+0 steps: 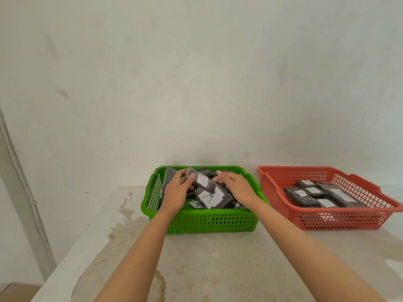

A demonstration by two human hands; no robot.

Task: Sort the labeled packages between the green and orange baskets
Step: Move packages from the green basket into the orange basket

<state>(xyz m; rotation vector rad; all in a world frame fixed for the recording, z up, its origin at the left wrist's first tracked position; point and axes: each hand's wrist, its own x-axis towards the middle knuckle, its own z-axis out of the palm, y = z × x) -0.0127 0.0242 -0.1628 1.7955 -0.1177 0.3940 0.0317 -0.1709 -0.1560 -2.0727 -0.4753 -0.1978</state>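
Observation:
The green basket sits in the middle of the table and holds several dark wrapped packages with white labels. My left hand grips one dark labeled package and holds it tilted above the pile. My right hand hovers over the basket just right of that package, fingers spread, holding nothing. A larger package with a white label lies below, between my hands. To the right stands the orange basket, with several labeled dark packages lying flat inside.
The baskets rest on a pale, stained table that stands against a white wall. The table's left edge runs diagonally at the lower left. A white pipe runs down the wall at far left.

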